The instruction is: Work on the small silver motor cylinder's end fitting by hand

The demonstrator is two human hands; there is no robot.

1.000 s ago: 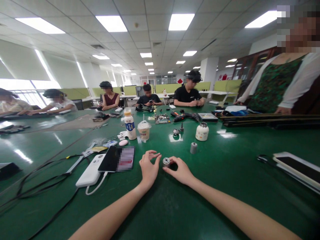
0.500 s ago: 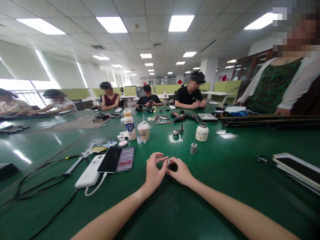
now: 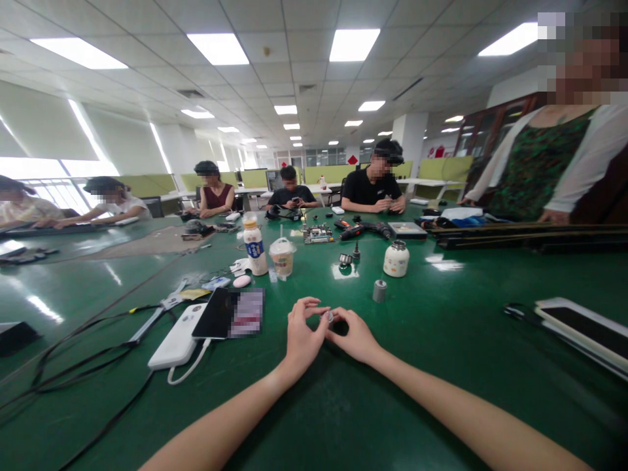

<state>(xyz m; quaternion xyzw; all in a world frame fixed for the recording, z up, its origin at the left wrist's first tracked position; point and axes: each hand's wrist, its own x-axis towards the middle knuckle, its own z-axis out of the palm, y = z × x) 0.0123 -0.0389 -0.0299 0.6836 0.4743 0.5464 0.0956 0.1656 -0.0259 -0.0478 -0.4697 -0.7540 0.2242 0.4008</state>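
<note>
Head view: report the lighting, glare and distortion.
Head view: ceiling panels give even light and streak glare across the glossy green table at left; the windows are blown out; the wide-angle lens stretches forearms and corners; the left hand and right hand cast soft shadows and hide most of the small grey part.

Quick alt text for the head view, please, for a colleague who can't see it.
The left hand and right hand meet on a small grey metal cylinder at the glossy green table. A second grey cylinder stands beyond; a white power bank lies left.
</note>
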